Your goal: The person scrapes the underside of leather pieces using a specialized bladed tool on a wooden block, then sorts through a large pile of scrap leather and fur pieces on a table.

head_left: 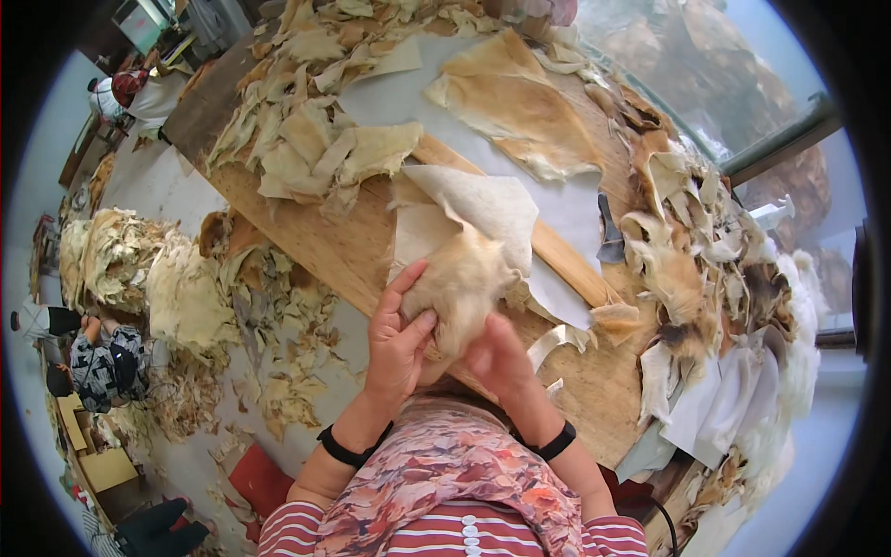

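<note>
My left hand [396, 325] is closed on the near edge of a pale cream fur pelt [469, 265], its thumb pressing the hair side. The pelt is partly folded over, so its whitish skin side shows at the far end, resting on the wooden board. My right hand [501, 360] is smeared by motion at the pelt's near right edge; whether its fingers grip the pelt cannot be made out. Just beyond the pelt, a flat wooden strip [557, 258] runs slantwise over a white sheet [557, 209].
A large tan hide [515, 102] lies on the far side of the board [594, 399]. Scraps of skin [316, 148] heap up at the far left, and furry pieces [673, 269] on the right. A dark, narrow object [610, 230] lies by the strip. Other people [107, 362] sit at the left.
</note>
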The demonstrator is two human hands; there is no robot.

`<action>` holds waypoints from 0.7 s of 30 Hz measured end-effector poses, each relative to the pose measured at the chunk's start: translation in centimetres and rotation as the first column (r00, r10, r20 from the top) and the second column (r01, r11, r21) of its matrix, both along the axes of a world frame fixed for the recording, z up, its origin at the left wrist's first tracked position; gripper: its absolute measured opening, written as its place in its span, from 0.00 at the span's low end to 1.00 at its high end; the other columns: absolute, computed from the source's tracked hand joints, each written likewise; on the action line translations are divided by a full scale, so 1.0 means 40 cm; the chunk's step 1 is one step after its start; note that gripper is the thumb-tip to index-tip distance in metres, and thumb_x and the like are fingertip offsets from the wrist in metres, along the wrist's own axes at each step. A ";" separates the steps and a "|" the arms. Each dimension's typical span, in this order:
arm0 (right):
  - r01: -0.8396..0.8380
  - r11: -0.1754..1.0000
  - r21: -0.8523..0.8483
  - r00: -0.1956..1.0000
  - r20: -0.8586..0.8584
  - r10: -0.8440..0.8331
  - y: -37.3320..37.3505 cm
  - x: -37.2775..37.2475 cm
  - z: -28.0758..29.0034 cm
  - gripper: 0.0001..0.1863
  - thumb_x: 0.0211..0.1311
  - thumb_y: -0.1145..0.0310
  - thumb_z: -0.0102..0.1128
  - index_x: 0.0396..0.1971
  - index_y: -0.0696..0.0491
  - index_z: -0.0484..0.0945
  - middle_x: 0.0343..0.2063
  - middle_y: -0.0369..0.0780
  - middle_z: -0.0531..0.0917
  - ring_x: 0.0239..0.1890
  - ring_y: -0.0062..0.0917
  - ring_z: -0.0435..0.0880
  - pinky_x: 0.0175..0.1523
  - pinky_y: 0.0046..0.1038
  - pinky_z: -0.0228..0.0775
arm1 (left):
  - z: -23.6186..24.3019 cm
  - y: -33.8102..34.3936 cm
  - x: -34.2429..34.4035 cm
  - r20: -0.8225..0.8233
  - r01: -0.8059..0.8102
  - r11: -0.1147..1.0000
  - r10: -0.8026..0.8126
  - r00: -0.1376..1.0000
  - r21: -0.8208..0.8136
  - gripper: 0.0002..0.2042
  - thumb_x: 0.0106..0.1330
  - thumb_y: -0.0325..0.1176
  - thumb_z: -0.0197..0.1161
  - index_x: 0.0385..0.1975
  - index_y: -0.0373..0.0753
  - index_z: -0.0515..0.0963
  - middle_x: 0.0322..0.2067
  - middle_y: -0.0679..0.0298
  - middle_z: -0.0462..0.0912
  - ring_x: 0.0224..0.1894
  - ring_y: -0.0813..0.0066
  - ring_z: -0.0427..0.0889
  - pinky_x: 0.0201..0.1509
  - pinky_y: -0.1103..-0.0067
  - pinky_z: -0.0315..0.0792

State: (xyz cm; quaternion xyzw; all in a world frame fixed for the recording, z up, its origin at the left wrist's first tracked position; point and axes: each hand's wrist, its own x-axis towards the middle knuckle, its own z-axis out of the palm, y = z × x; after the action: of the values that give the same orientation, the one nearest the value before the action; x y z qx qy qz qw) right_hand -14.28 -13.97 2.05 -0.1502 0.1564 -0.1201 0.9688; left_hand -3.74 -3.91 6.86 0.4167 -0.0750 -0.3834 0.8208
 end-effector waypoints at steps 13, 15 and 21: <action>0.064 0.600 -0.797 0.916 -0.191 -0.352 -0.124 -0.056 0.028 0.14 0.59 0.78 0.61 0.46 0.59 0.78 0.38 0.31 0.82 0.38 0.12 0.77 0.45 0.16 0.68 | -0.092 0.013 -0.005 0.717 -0.375 0.803 -0.091 0.691 0.463 0.24 0.62 0.18 0.56 0.61 0.37 0.70 0.41 0.70 0.79 0.29 0.86 0.66 0.35 0.86 0.66; 0.043 0.517 -0.855 0.906 -0.184 -0.380 -0.129 -0.059 0.006 0.12 0.59 0.78 0.61 0.44 0.59 0.78 0.36 0.30 0.81 0.37 0.11 0.77 0.44 0.16 0.68 | -0.093 0.003 0.007 0.724 -0.401 0.791 -0.076 0.686 0.463 0.23 0.62 0.17 0.55 0.59 0.36 0.71 0.39 0.73 0.77 0.31 0.88 0.68 0.37 0.88 0.66; 0.062 0.509 -0.858 0.875 -0.199 -0.442 -0.134 -0.022 0.013 0.08 0.59 0.79 0.62 0.38 0.59 0.77 0.33 0.30 0.80 0.35 0.10 0.76 0.41 0.16 0.69 | -0.125 0.000 0.054 0.759 -0.380 0.792 -0.155 0.632 0.478 0.19 0.59 0.18 0.58 0.51 0.37 0.75 0.39 0.58 0.83 0.29 0.73 0.77 0.38 0.79 0.72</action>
State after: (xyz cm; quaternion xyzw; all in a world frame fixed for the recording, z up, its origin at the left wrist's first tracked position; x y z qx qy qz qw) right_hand -15.16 -19.34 2.56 -0.5854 0.2926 -0.2895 0.6985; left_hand -1.56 -3.92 1.87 0.7791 -0.2625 -0.1171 0.5570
